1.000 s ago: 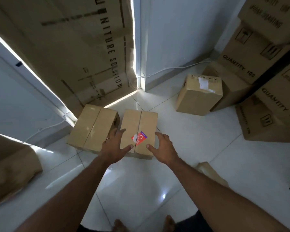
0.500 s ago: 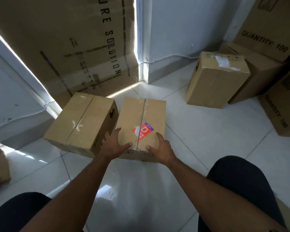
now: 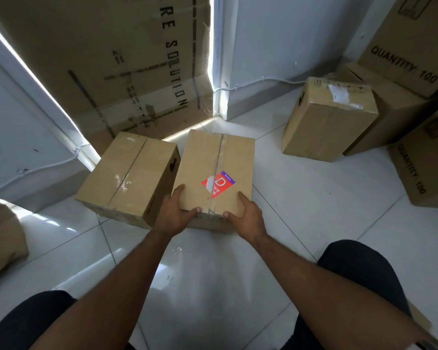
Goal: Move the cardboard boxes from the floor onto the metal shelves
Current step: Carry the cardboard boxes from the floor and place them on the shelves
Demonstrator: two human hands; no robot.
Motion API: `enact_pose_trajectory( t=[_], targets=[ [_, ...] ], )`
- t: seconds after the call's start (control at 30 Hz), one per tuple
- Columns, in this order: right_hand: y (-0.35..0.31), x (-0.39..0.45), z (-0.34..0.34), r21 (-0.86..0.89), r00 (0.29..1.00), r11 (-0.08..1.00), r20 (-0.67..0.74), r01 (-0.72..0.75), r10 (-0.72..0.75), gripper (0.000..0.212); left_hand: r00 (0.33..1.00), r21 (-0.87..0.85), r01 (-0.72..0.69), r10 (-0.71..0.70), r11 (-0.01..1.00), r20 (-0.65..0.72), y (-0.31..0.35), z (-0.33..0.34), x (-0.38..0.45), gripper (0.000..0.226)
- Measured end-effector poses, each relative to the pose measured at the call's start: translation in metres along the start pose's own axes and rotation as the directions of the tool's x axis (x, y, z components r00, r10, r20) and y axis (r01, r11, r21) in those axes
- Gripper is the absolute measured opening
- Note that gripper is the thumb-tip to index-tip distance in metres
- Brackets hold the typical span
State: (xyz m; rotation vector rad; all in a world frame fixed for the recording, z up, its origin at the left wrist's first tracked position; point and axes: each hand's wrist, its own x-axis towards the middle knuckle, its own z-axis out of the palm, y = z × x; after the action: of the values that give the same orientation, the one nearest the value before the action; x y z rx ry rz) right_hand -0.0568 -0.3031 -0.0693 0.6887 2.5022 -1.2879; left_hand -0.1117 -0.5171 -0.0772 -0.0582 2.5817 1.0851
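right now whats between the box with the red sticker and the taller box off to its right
In the head view, only bare white floor tile lies between the stickered box and the taller box; nothing stands in that gap.

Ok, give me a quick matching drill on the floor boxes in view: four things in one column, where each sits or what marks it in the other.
Things:
1. sticker box
2. plain box
3. torn-label box
4. tall flat carton

Places or marks:
A. leaning upright in the corner, with vertical print
B. gripped at its near edge by the left hand and right hand
C. alone on the tiles, far right
D. close beside the gripped box, on its left

Pairs: 1-B, 2-D, 3-C, 4-A
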Motion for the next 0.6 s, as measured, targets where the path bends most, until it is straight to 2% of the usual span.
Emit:
enact_pose_trajectory(
  t=[0.6],
  targets=[
    [-0.303, -0.179, -0.289, -0.086, 0.986, 0.991, 0.139, 0.103, -0.091, 0.087, 0.98, -0.005, 0.173, -0.173, 0.985, -0.095, 0.317, -0.266, -0.194, 0.094]
  ],
)
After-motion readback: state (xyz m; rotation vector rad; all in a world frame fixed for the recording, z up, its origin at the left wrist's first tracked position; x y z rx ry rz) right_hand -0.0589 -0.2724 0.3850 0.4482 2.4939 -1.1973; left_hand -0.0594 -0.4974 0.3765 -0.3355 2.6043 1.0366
